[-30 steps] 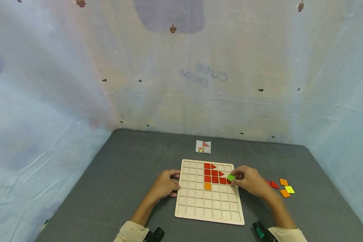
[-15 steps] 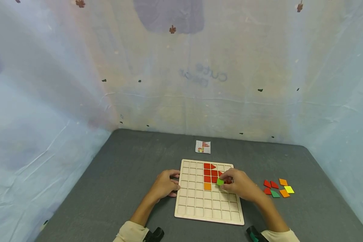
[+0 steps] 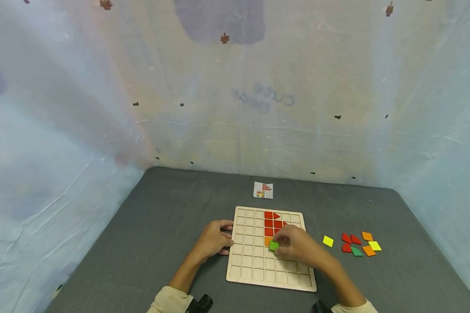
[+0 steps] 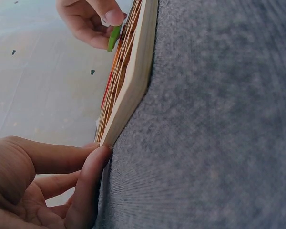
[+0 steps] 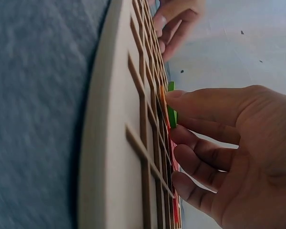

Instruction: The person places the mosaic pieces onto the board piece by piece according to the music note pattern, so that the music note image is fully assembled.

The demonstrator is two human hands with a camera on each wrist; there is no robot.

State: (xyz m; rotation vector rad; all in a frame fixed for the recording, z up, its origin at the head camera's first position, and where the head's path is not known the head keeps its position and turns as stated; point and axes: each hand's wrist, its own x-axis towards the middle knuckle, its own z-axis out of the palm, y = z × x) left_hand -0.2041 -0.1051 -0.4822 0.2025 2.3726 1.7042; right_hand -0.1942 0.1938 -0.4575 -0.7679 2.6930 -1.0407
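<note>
In the head view my left hand (image 3: 215,237) holds the left edge of a wooden grid board (image 3: 247,274). Its thumb and fingertip meet right at the rim in the left wrist view. Between thumb and fingertips, my right hand (image 3: 297,247) pinches a green square tile (image 3: 273,245), tilted close over the board. That tile is just below and right of an orange square tile (image 3: 268,241) in the grid. Red square tiles (image 3: 268,223) fill several cells above, with a red pointed tile (image 3: 276,215) at the end of the top row. My right hand covers the cells beneath it.
A small printed pattern card (image 3: 263,190) lies behind the board on the dark grey table (image 3: 180,204). To the right are a yellow square tile (image 3: 328,241), several red rounded pieces (image 3: 346,248), a green rounded piece (image 3: 357,251) and orange tiles (image 3: 367,236).
My right hand has carried the green tile leftward and down across the board, from its right edge to beside the orange tile. This uncovers the loose pieces at right. My left hand stays put.
</note>
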